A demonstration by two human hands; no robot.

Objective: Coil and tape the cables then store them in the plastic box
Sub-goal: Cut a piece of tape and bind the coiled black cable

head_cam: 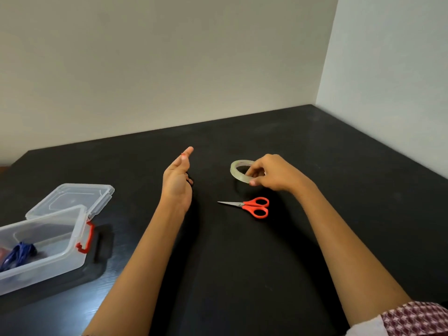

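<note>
1. While pinching the tape roll (234, 171) with the right hand (274, 173), ready to pull some.
2. Left hand (175, 183) up sideways; cannot tell if gripping.
3. Blue cable (20, 253) already in the open plastic box (60, 260).

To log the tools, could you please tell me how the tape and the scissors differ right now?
The tape is a clear ring; the scissors have red handles. The right hand pinches the tape, tilted; the scissors lie flat, untouched. Both are over the black table.
</note>
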